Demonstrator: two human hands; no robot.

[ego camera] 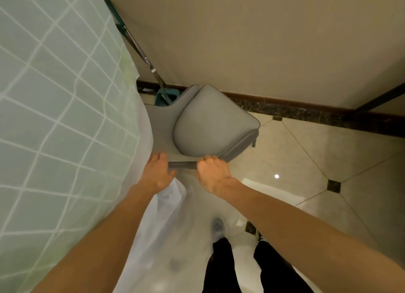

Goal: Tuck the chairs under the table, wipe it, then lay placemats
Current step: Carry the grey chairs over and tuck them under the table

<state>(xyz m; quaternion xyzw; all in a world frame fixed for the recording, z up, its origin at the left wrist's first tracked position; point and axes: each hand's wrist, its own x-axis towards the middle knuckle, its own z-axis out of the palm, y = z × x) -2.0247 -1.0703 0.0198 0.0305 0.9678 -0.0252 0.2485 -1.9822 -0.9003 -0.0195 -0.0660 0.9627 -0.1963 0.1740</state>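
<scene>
A grey padded chair stands beside the table, its seat partly under the hanging edge of the tablecloth. The table fills the left side under a pale green cloth with a white grid. My right hand is closed over the top of the chair's backrest at its right end. At the backrest's left end, against the cloth's edge, rests my left hand with its fingers spread flat on the rail.
A mop with a teal head leans on the beige wall behind the chair. A dark skirting board runs along the wall. My legs and feet stand on glossy tiled floor to the right of the table.
</scene>
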